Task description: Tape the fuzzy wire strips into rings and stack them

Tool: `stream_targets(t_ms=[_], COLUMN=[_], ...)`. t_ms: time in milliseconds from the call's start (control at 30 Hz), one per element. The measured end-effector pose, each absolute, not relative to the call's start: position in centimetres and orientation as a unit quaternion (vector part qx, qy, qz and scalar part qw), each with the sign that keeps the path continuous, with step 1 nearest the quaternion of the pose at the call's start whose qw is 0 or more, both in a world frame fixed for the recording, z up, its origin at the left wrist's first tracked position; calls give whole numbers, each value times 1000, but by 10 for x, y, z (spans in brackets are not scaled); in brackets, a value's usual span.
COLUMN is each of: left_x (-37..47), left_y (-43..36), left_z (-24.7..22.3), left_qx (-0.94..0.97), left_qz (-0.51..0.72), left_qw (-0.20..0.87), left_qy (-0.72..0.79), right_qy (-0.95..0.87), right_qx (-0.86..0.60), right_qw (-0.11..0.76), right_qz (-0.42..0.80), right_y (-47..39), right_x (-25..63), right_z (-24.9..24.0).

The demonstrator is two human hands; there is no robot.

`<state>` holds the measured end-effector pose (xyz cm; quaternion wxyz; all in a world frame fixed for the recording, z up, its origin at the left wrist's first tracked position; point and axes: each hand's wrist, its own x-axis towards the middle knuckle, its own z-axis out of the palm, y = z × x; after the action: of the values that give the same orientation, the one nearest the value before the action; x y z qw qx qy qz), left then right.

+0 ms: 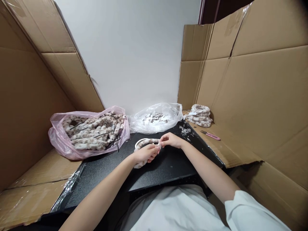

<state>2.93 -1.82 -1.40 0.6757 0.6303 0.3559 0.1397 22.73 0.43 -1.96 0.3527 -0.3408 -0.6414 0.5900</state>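
A fuzzy brown-and-white fabric loop (152, 141), much like a plush headband, lies over the black table in front of me. A smooth white band shows along its left side. My left hand (146, 153) lies across the front of the loop, its fingers closed on the fuzzy fabric. From the right, my right hand (170, 140) pinches the same loop's end, thumb and fingertips together. Both sets of fingertips meet at a small whitish tuft (159, 146). What exactly lies between them is too small to make out.
At left, a pink plastic bag (54, 128) holds fuzzy pieces with black cords. Behind my hands, a clear bag (176, 110) contains small dark and white pieces. Fuzzy loops are stacked (201, 116) at right, near pink-handled thread snips (211, 135) and lint (185, 130). Cardboard walls (264, 86) flank the black table (103, 179).
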Motion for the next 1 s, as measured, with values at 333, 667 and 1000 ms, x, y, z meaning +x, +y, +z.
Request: stream_targets(t_ms=[333,667,1000], left_x=[28,28,28], left_y=[-14,-14,-10], left_z=[-21,-19,-23], left_qx=[628,622,615], left_qz=[140,127,145], left_qw=[678,683,688], left_qy=[355,362,357], right_qy=[-644,-651,-604], right_qx=[-341,-336,-359], right_qw=[336,318,359], right_qz=[598,602,614], right_y=[2,1,10], right_x=[229,226,229], right_z=[-16,-20,-25])
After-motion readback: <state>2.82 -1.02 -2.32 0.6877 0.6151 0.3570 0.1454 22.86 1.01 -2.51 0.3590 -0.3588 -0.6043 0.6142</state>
